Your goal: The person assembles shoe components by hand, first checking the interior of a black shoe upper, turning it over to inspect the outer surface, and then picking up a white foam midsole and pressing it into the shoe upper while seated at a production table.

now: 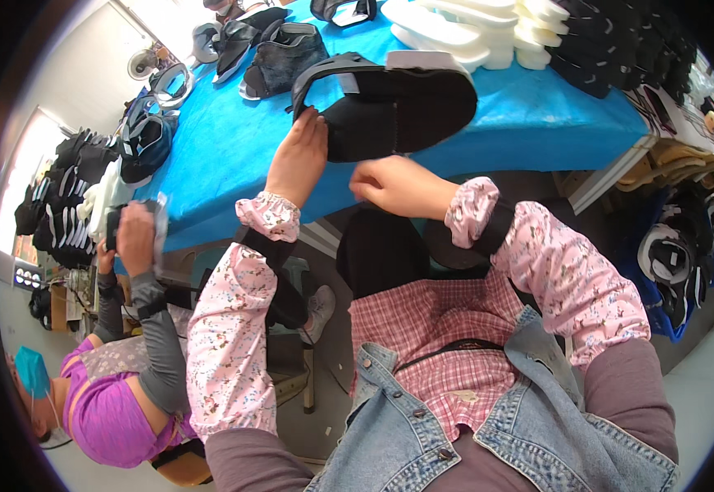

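Nearest, the right hand (398, 184) curls into a narrow grip just under the black sandal (385, 107); whether it pinches anything I cannot tell. The left hand (299, 156) presses flat against the sandal's heel end, steadying it at the near edge of the blue worktop (225, 148), probably for easy reach. Farther back lie white soles (455, 29) and dark sandals (279, 53).
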Demonstrator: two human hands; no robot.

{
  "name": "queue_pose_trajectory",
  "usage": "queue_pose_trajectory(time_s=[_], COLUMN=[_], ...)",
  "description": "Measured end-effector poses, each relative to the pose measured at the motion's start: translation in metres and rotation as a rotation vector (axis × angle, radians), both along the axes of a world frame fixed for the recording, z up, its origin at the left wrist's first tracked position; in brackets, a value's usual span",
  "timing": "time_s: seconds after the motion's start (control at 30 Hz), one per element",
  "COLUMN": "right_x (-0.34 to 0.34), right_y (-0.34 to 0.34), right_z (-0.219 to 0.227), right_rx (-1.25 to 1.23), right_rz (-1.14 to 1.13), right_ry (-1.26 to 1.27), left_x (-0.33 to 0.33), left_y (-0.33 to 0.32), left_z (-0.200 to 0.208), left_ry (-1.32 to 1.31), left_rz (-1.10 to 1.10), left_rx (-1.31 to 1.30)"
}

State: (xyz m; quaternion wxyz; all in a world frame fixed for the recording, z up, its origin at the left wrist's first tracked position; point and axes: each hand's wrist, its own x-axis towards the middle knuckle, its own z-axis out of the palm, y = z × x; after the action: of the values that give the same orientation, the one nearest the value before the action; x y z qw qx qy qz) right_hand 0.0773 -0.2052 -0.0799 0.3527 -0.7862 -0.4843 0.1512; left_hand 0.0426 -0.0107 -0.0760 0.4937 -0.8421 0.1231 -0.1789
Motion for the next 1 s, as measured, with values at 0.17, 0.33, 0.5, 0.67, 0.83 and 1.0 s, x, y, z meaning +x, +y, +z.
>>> queue_pose_trajectory(time_s=[0.17,0.33,0.5,0.67,0.83,1.0], right_x=[0.031,0.024,0.011,0.011,0.008,0.006], right_y=[-0.01,-0.014,-0.025,-0.051,-0.059,-0.045], right_z=[-0.019,-0.015,-0.018,-0.015,-0.008,0.002], right_rx=[-0.094,-0.088,0.039,0.062,-0.024,-0.097], right_rz=[-0.141,-0.101,-0.125,-0.157,-0.232,-0.215], right_ry=[-0.864,-0.732,-0.766,-0.714,-0.697,-0.795], left_x=[0.006,-0.013,-0.022,-0.035,-0.043,-0.041], left_y=[-0.018,-0.007,-0.044,-0.033,-0.038,-0.046], left_z=[-0.006,-0.023,0.002,-0.015,-0.013,-0.016], left_ry=[-0.038,0.019,0.179,0.199,0.162,0.112], left_rz=[-0.139,-0.201,-0.342,-0.339,-0.328,-0.268], left_rx=[-0.365,-0.785,-1.012,-1.064,-1.067,-1.016])
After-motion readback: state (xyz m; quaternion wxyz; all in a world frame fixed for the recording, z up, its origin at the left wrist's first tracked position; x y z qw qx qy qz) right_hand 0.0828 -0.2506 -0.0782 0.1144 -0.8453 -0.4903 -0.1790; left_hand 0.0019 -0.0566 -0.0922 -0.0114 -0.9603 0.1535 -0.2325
